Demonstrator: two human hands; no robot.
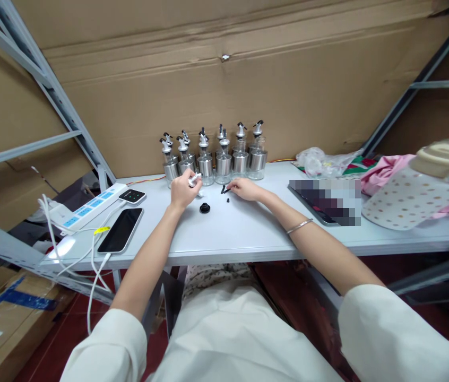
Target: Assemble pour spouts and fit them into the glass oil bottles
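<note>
**Small parts in both hands in front of the bottle row**

Left hand [182,191] is up off the table [248,233], fingers curled tight round a small white spout [195,179], which pokes out between thumb and forefinger. Right hand [245,189] lies low on the surface, fingertips pinched on a tiny black piece [223,189]. The two hands sit near each other but apart, both toward the back edge.

Between them, just nearer the front edge, a round black cap [204,208] rests on the table alone, touching neither hand. A black speck [228,200] lies just beside the right fingertips.

Right behind the hands, along the back edge, stands a cluster of glass bottles [216,159] with metal bands and pour spouts, all upright and packed close.

Over at the left edge: a white power strip [89,208] lying at an angle, a small charger [132,196] with green lights beside it, and a dark phone [121,229] lying flat near the front left corner with a white cable [95,281] trailing off the edge.

Toward the right edge, a crumpled plastic bag [320,161] at the back, and a spotted cloth [407,201] spilling over the corner.

A thin bangle [299,226] circles the right wrist.
</note>
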